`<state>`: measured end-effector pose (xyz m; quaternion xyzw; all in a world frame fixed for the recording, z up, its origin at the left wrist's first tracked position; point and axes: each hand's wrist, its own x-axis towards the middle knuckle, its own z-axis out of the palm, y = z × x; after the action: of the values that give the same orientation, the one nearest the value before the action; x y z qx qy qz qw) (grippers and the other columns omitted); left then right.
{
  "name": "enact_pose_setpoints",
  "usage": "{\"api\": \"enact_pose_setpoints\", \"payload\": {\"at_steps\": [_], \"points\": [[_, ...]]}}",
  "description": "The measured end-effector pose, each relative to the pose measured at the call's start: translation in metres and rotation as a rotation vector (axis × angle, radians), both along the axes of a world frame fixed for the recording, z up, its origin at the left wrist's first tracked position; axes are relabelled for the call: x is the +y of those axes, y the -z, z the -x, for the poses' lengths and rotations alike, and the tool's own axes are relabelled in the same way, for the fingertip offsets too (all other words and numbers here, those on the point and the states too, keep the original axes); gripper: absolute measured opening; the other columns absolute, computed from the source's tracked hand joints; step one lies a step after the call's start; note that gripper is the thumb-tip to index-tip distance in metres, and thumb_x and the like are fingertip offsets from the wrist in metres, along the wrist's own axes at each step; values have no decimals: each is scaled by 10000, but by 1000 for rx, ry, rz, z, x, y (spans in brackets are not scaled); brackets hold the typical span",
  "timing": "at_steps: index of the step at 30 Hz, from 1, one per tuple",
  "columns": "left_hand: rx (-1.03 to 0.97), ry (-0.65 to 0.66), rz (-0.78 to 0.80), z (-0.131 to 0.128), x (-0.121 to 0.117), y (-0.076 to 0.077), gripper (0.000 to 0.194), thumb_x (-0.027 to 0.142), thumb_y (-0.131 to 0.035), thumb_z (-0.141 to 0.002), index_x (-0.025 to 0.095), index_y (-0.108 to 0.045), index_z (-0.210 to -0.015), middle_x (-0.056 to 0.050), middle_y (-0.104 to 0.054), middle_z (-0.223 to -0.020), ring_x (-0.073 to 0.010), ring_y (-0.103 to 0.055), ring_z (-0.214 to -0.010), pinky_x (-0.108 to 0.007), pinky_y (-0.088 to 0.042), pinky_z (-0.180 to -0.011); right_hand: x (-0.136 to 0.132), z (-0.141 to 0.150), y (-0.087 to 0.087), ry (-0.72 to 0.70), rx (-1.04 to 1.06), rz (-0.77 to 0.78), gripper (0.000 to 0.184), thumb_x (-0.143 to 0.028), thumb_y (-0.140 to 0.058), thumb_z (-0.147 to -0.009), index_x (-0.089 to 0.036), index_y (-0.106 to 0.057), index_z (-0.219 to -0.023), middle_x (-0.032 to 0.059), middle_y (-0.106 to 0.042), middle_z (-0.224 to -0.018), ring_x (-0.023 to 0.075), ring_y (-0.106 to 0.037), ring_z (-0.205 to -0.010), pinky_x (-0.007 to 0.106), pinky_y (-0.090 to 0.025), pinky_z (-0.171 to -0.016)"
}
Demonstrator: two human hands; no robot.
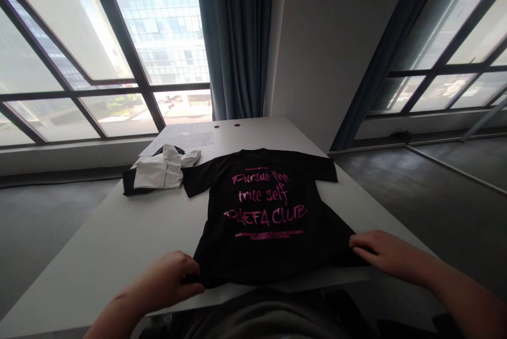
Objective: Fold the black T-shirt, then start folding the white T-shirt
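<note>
A black T-shirt (265,212) with pink lettering lies flat on the white table (119,244), its hem toward me. My left hand (170,275) is curled at the hem's left corner, with its fingers pinching the fabric. My right hand (380,252) rests at the hem's right corner, with its fingers together on the cloth edge.
A folded white and black garment (160,172) lies at the table's back left, by the shirt's sleeve. Sheets of paper (186,138) sit behind it. Large windows and a blue curtain (237,38) stand beyond the table. Dark floor lies to the right.
</note>
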<state>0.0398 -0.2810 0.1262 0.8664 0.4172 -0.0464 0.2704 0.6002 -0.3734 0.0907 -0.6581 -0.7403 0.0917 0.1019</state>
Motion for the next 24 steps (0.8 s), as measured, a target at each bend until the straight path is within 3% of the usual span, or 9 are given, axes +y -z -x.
{"api": "enact_pose_setpoints", "payload": {"at_steps": [3,5,7,10,12,16,18,21,24], "points": [[2,32,56,-3,5,-2,231,443,-624,-908,302,-768,-794,16,-734,-758,-184,-657,-707,-281,-440,-668,-1,0,2,-24,24,450,284,-430,-566,-913,-339,-812,-805,48,-790,-804,257,-746,-709,351,-560,-627],[-24,16,18,-14,16,1,276,466,-561,-957,316,-788,-907,11,-754,-816,-189,-672,-743,-283,-454,-691,9,6,4,10,-5,398,267,-423,-573,-902,-326,-821,-888,61,-800,-886,280,-756,-799,373,-568,-690],[-41,-14,-77,-37,35,8,290,457,-528,-979,329,-786,-1016,0,-772,-897,-205,-695,-810,-295,-481,-734,31,21,6,-40,-13,232,282,-420,-582,-897,-299,-814,-1002,74,-795,-1001,285,-746,-907,387,-573,-790],[-58,8,-282,-91,76,27,285,424,-524,-987,316,-783,-1032,-37,-771,-1027,-238,-705,-973,-336,-514,-884,86,58,9,-163,22,59,350,-424,-550,-938,-249,-793,-1120,96,-757,-1135,268,-699,-1046,387,-536,-966],[-45,-11,-410,-133,105,43,324,444,-533,-991,296,-761,-1167,-74,-737,-1209,-270,-671,-1136,-387,-490,-1026,130,87,14,-184,-3,-5,376,-399,-541,-963,-220,-771,-1201,110,-718,-1256,273,-625,-1212,393,-453,-1107],[1,-73,-472,-199,145,78,574,483,-556,-980,260,-554,-1509,-114,-482,-1602,-324,-430,-1474,-477,-360,-1212,195,131,40,29,-108,16,534,-430,-518,-1014,-169,-609,-1471,161,-467,-1604,322,-365,-1504,469,-270,-1244],[14,-104,-436,-212,152,96,613,523,-498,-1004,295,-478,-1573,-91,-394,-1671,-331,-317,-1551,-529,-267,-1266,205,139,60,101,-101,91,597,-504,-444,-1050,-239,-477,-1584,126,-328,-1700,339,-254,-1567,550,-205,-1255],[14,-151,-396,-210,150,119,600,607,-436,-1010,443,-423,-1587,-10,-299,-1724,-373,-191,-1600,-642,-141,-1276,199,137,91,131,-109,79,640,-569,-366,-1068,-305,-346,-1651,95,-200,-1750,343,-162,-1602,568,-118,-1271],[-3,-136,-386,-199,143,129,619,678,-431,-987,514,-385,-1582,11,-247,-1743,-430,-125,-1605,-724,-79,-1246,187,122,108,142,-136,68,647,-616,-352,-1060,-371,-306,-1658,65,-158,-1761,370,-139,-1606,597,-89,-1268]]}}
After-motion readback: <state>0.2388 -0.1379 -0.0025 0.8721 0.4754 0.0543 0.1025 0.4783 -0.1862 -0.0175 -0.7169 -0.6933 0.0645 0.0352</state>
